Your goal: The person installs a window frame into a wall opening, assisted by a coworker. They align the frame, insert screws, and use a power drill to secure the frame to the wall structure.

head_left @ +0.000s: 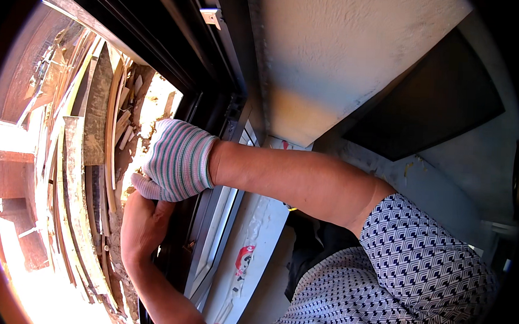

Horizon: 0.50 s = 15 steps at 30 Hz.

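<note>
My right hand (178, 158) wears a knitted glove with grey, pink and green stripes. It reaches across from the right, over the dark window frame (196, 223), with its fingers curled. Just below it, my bare left hand (144, 223) comes up from the lower edge and meets the glove. The left fingertips are hidden behind the gloved hand. Whatever lies between the two hands is out of sight. Both hands are at the outer side of the frame, by the opening.
Outside the opening, long wooden boards (74, 171) and scraps lie in bright sun. A pale sill (247, 242) with a red printed figure runs inside the frame. Right of it stand a rough plastered wall (357, 50) and a dark panel (430, 100). A small light bracket (211, 17) sits on the upper frame.
</note>
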Motion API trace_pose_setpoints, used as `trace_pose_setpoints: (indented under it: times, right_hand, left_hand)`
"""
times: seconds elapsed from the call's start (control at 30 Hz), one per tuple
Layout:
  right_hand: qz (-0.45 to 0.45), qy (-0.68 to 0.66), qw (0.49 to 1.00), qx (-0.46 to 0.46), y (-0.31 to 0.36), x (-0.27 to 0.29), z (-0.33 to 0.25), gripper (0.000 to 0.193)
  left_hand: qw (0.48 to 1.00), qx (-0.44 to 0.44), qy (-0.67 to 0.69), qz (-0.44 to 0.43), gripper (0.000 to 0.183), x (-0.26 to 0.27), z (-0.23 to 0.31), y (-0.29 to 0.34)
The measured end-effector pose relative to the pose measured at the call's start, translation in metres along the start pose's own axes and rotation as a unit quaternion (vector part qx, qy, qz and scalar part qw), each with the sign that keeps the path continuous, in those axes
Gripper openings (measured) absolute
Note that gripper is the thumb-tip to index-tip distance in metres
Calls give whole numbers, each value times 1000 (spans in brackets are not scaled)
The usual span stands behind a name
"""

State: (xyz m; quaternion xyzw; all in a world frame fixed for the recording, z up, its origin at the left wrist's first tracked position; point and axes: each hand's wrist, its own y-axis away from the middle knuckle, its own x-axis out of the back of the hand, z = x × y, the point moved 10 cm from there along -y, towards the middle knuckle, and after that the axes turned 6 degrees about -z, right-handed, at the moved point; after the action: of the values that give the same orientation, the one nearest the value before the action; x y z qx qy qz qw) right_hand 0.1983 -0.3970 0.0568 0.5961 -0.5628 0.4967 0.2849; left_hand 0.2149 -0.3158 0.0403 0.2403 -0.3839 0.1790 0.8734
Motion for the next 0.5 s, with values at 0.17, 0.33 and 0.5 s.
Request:
trace_pose_setpoints:
  times: [0.17,0.33,0.5]
  right_hand:
    - [-12,68,996,50,1,4,-14,52]
    - [84,72,992,65,3,7,-12,32]
    - [8,79,996,47,-1,-3,-10,40]
  left_hand:
    - [999,0,39,8,44,4,-3,3]
    - [999,-22,31,13,45,2,-2,0]
    - [998,-29,41,23,43,2,-2,2]
